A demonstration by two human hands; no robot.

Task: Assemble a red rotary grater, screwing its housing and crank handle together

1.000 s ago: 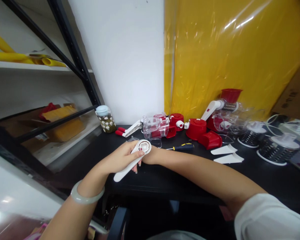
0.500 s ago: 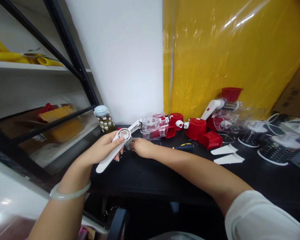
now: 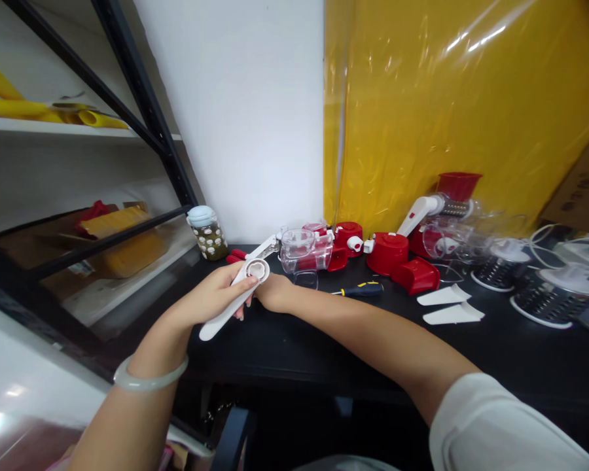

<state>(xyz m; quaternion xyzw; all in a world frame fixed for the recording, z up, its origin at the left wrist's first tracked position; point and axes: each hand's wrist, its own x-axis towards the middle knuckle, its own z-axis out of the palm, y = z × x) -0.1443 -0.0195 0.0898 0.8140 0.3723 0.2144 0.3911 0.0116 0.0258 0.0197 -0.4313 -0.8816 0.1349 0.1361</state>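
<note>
A person's left hand [image 3: 218, 294] grips a white plastic handle [image 3: 220, 322], thumb laid across it, above a black tabletop [image 3: 294, 353] near its front edge. The handle lies aslant, its round socket end at one o'clock and its narrow tip at seven. At three o'clock from the handle, just beside the socket, is the right hand [image 3: 273, 292]; its fingers are largely hidden, and whether they are open or closed on something cannot be told. A pale bangle [image 3: 150, 378] rings the left wrist at eight o'clock. Measured from the handle, a blue-lidded bottle [image 3: 207, 233] stands at eleven o'clock, a clear plastic housing [image 3: 304, 252] sits at two, and a dark-handled screwdriver [image 3: 363, 289] with yellow markings lies at three. Farther off, between two and three o'clock, is a red plastic base [image 3: 387, 254]. Two white tapered pieces [image 3: 442, 296] lie well out at three o'clock, one nearer the table's front edge than the other, with a perforated metal grater drum [image 3: 557, 297] beyond them in the same direction.
</note>
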